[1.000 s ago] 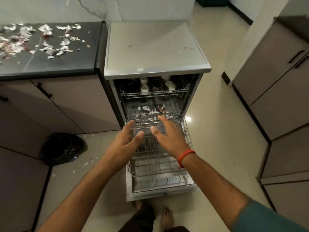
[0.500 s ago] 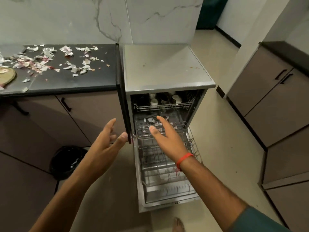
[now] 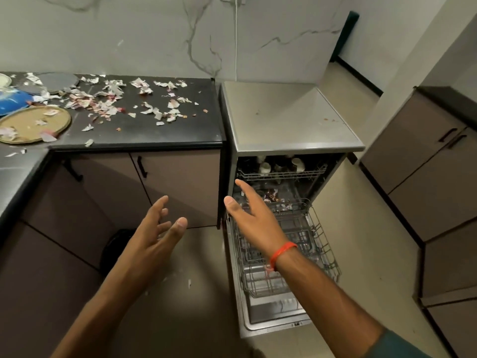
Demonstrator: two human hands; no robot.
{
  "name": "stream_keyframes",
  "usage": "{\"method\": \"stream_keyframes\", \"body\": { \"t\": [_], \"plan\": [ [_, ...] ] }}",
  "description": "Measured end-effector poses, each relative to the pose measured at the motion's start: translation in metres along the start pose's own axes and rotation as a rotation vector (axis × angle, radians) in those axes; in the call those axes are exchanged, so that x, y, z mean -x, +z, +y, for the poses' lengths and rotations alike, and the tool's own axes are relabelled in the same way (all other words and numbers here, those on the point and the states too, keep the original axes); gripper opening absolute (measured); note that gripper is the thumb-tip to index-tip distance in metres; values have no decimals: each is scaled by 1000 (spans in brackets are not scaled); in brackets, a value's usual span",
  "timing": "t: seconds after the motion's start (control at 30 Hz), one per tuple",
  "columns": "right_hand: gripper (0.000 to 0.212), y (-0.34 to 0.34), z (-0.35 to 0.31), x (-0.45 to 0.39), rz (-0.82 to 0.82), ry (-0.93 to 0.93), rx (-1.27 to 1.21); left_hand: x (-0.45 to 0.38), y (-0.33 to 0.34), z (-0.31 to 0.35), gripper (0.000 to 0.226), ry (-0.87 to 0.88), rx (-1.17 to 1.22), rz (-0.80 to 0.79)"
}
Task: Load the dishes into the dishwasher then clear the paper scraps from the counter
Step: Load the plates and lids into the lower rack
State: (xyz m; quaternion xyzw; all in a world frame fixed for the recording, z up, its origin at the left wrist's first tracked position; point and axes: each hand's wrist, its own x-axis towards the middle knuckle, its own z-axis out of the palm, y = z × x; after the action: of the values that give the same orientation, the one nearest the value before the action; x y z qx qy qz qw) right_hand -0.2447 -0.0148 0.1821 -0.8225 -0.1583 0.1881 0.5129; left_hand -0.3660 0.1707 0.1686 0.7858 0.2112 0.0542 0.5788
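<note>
The dishwasher (image 3: 289, 117) stands open, its door down and its lower wire rack (image 3: 317, 244) pulled out with no dishes on it. Cups sit in the upper rack (image 3: 281, 173). Paper scraps (image 3: 108, 104) litter the black counter (image 3: 144, 130). At the counter's left end lie a tan round plate (image 3: 31, 124), a blue dish (image 3: 10, 102) and a grey plate (image 3: 58, 81). My left hand (image 3: 152, 239) hovers open in front of the cabinet, holding nothing. My right hand (image 3: 254, 215), with an orange wristband, is open above the lower rack's left edge.
A black bin (image 3: 113, 250) sits on the floor below my left hand, with a few scraps on the tiles nearby. Brown cabinets (image 3: 426, 161) line the right side. A cord (image 3: 236, 42) runs down the marble wall behind the dishwasher.
My view has risen and turned left, bringing the plates on the counter into sight. Both hands have drawn back from the lower rack and shifted left, still open.
</note>
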Motion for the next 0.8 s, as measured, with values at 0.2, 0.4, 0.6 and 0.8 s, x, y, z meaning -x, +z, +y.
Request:
{"method": "stream_keyframes", "body": {
  "t": [0.2, 0.4, 0.6, 0.8],
  "plan": [
    [58, 10, -14, -22, 1, -37, 2, -14, -13, -3, 81, -8, 49, 30],
    [56, 47, -20, -78, -56, -51, -112, -33, -45, -6, 86, -72, 6, 90],
    [58, 81, -35, -140, -162, -45, -288, -72, -86, 6, 82, -127, -45, 185],
    [55, 93, -55, -181, -283, -60, -308, -89, -108, 9, 78, -165, 20, 327]
  ]
}}
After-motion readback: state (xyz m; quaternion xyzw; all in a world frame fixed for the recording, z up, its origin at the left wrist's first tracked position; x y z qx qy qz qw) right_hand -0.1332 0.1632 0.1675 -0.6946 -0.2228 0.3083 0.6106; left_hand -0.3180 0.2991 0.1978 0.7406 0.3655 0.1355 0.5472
